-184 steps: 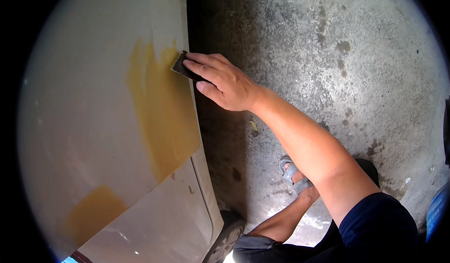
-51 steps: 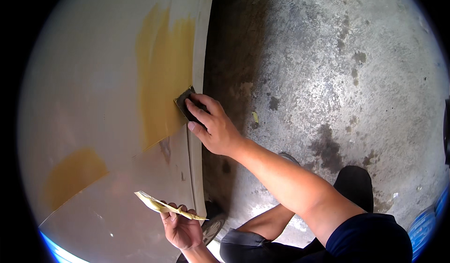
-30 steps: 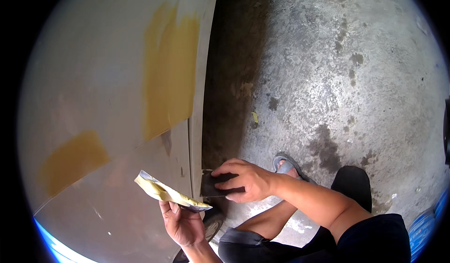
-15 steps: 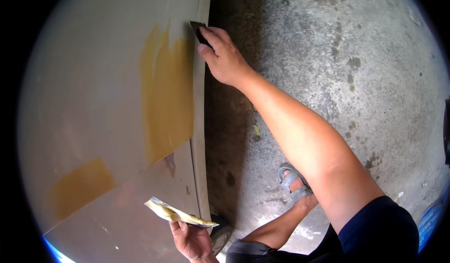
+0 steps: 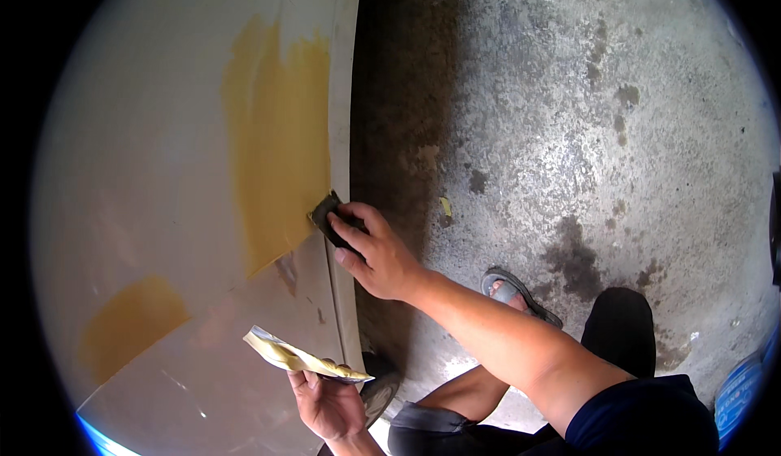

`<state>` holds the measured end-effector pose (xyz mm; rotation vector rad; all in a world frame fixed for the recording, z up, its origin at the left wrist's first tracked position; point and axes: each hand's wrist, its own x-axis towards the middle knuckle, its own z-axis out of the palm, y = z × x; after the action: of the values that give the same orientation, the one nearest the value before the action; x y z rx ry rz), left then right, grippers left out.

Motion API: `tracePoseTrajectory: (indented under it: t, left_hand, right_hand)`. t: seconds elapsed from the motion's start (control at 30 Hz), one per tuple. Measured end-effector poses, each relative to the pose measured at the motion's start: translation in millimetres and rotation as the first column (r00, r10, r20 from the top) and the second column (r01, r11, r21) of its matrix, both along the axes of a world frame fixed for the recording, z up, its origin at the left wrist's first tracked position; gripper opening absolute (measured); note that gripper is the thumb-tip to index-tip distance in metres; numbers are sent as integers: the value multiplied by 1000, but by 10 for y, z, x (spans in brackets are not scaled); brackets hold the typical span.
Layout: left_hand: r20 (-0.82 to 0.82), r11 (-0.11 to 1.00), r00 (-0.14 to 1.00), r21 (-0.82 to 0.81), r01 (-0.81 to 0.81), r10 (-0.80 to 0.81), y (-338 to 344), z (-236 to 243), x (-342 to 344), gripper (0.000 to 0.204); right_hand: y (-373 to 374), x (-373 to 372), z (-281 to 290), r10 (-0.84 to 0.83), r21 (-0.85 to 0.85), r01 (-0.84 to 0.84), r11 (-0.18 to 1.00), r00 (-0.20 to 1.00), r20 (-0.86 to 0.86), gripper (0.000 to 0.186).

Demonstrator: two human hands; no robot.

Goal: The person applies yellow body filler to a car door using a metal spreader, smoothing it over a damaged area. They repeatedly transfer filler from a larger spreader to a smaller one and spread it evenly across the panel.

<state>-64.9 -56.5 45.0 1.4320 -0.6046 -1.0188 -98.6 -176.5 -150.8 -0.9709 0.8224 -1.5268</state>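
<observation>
A dark, flat putty spreader [image 5: 328,217] is gripped between the thumb and fingers of my right hand [image 5: 370,253]. Its edge rests on the car body panel [image 5: 163,171], at the lower right corner of a large yellow putty patch [image 5: 281,147]. My left hand [image 5: 332,407] holds up a thin mixing board [image 5: 264,344] from below, low in the view. Soft yellow putty [image 5: 325,366] lies along the top of that board. Farther left on the panel is a smaller yellow patch [image 5: 134,326], just above a seam.
The panel's right edge [image 5: 346,65] drops off to a stained concrete floor [image 5: 529,114]. Below the panel, a tire [image 5: 381,395] shows beside my left hand. My sandaled foot [image 5: 512,291] is on the floor. A blue container [image 5: 739,387] stands at the lower right.
My right hand has come down along the panel's edge with the spreader, from the top of the large patch to its lower corner. The left hand and board have shifted slightly left.
</observation>
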Motion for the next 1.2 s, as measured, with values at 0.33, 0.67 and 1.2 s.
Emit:
tracePoseTrajectory:
  t: [0.33, 0.67, 1.2]
  left_hand:
    - [-2, 999, 1000, 33, 26, -26, -79, -28, -99, 52]
    - [21, 1000, 1000, 4, 17, -17, -90, 36, -133, 51]
    - [-28, 999, 999, -11, 39, -39, -33, -7, -38, 53]
  right_hand:
    - [628, -981, 243, 643, -350, -559, 752, 502, 578, 33]
    - [40, -960, -420, 93, 147, -617, 773, 340, 936, 44]
    - [-1408, -1087, 87, -58, 497, -126, 858, 939, 338, 35]
